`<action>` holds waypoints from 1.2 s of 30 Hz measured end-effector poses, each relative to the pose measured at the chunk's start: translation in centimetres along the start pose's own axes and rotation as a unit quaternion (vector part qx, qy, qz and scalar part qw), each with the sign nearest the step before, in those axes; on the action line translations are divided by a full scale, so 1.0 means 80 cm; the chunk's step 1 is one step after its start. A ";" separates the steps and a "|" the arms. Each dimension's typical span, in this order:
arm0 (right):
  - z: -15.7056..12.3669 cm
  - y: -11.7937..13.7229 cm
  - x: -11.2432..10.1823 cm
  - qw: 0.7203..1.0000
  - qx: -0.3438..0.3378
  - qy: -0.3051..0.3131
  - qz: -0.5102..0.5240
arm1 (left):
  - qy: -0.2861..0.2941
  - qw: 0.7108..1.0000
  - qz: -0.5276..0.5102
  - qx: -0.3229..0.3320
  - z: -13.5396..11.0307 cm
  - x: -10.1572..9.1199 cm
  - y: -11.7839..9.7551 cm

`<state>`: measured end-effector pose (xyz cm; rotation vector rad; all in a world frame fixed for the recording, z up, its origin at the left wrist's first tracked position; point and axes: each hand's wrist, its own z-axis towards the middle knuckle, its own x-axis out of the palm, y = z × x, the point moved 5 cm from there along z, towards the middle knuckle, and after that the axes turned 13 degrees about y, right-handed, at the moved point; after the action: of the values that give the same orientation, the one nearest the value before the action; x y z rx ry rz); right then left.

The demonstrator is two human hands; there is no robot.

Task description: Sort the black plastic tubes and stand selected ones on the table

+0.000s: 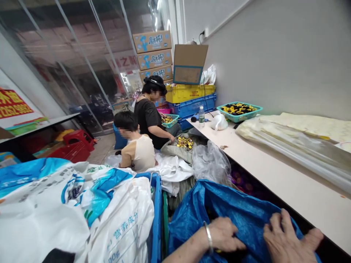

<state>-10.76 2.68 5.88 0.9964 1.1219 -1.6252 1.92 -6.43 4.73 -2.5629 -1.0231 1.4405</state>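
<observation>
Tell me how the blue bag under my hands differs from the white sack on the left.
The blue bag is plain, while the white sack carries blue printing and text. The blue bag is gripped by both the left hand and the right hand; no hand touches the white sack. The blue bag sits beside the table, the white sack in a blue crate. Both are crumpled.

Two people (145, 124) sit among sacks (82, 208) beside stacked boxes (155, 54). A teal basket (239, 111) and bottle (201, 116) stand on the table (274, 168).
</observation>
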 end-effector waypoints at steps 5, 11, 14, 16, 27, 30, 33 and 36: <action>0.024 0.100 -0.006 0.989 -0.145 -0.017 0.001 | -0.057 0.970 -0.220 -0.087 0.035 0.041 0.045; 0.029 0.074 0.054 0.999 -0.033 0.018 0.038 | -0.092 0.952 -0.286 -0.061 0.042 0.101 0.071; 0.031 0.040 0.061 0.998 0.015 0.027 0.047 | -0.107 0.949 -0.286 -0.083 0.046 0.120 0.078; 0.034 0.033 0.052 0.997 0.018 0.054 0.058 | -0.094 0.953 -0.275 -0.088 0.048 0.123 0.076; 0.061 0.011 0.031 0.944 0.095 0.152 0.276 | -0.022 0.962 -0.250 -0.108 0.071 0.099 0.103; 0.056 0.015 0.018 0.955 0.035 0.209 0.205 | -0.028 0.975 -0.189 -0.113 0.075 0.101 0.106; 0.044 0.020 0.002 0.961 -0.003 0.248 0.124 | -0.019 0.985 -0.134 -0.110 0.083 0.107 0.101; 0.026 0.021 -0.007 0.962 -0.026 0.265 0.055 | -0.019 0.987 -0.113 -0.110 0.088 0.109 0.097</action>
<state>-9.22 0.49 6.57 1.4838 1.4200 -1.2612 3.70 -9.65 -8.38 -2.4613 -1.5024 1.3927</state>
